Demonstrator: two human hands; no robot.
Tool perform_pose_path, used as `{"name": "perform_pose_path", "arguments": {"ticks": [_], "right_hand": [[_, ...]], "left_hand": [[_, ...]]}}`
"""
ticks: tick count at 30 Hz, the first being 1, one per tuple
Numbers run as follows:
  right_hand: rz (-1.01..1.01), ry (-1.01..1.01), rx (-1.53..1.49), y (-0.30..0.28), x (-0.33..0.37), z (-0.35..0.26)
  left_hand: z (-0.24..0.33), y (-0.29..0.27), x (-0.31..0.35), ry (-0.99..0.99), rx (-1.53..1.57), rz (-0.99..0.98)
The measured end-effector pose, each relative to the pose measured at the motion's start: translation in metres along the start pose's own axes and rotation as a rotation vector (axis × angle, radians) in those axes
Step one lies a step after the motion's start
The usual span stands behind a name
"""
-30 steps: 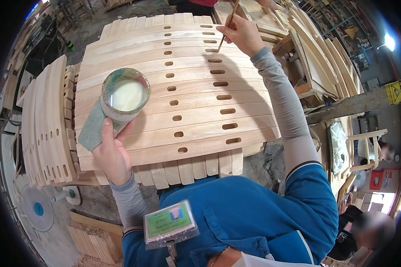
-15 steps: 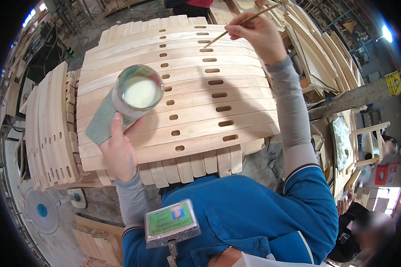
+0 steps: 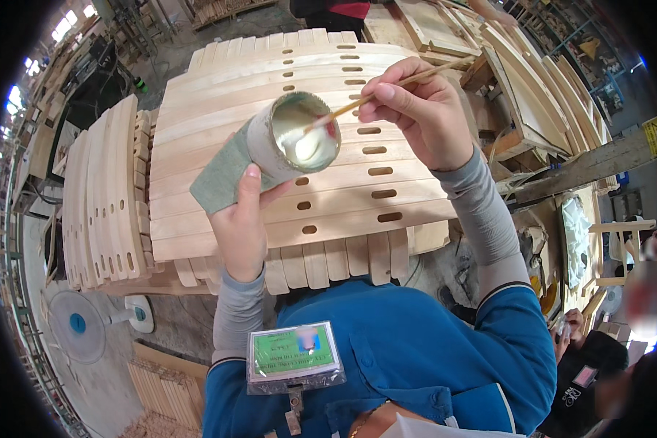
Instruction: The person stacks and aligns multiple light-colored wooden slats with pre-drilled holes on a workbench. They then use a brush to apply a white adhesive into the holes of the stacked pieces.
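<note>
A round cup (image 3: 260, 146) of white glue-like liquid (image 3: 306, 148) is tilted toward me in my left hand (image 3: 242, 232). Its fingers also wrap a greenish-grey flat piece (image 3: 223, 175), perhaps sandpaper or cloth, against the cup. Between the thumb and fingers of my right hand (image 3: 425, 109) is a thin wooden stick (image 3: 376, 95), its lower tip in the liquid. Under both hands lie pale curved wooden slats (image 3: 197, 162) side by side, with two rows of oblong slots (image 3: 382, 171). Whether the stick's tip carries bristles cannot be made out.
More slotted slats (image 3: 104, 197) are stacked at the left. A white fan (image 3: 77, 323) stands at lower left. Wooden frames (image 3: 522, 109) and a metal beam (image 3: 584, 162) lie to the right. A co-worker in a black shirt (image 3: 580, 379) is at lower right.
My right hand has brought the stick down from above the far slots into the cup. My left hand has moved right with the cup, tipping it more toward me.
</note>
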State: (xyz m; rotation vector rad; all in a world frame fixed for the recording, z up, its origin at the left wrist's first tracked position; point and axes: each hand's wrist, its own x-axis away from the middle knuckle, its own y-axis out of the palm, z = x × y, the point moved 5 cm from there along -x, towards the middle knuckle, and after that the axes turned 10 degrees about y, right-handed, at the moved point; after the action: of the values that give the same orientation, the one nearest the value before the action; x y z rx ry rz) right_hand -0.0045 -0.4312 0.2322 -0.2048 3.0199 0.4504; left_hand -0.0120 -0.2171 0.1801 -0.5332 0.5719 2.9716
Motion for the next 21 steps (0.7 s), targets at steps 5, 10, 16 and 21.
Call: {"name": "perform_pose_path", "arguments": {"ticks": [5, 10, 16, 21], "right_hand": [[0.124, 0.265, -0.333, -0.031, -0.006, 0.039], [0.127, 0.383, -0.237, -0.032, -0.017, 0.051], [0.351, -0.175, 0.16, -0.098, -0.072, 0.002], [0.427, -0.159, 0.489, -0.125, -0.115, 0.011]], "left_hand": [[-0.015, -0.001, 0.002, -0.069, 0.115, 0.025], [-0.034, -0.006, 0.003, -0.119, 0.152, 0.06], [-0.038, -0.04, 0.006, -0.056, 0.04, 0.19], [-0.043, -0.056, 0.008, -0.044, 0.114, 0.354]]}}
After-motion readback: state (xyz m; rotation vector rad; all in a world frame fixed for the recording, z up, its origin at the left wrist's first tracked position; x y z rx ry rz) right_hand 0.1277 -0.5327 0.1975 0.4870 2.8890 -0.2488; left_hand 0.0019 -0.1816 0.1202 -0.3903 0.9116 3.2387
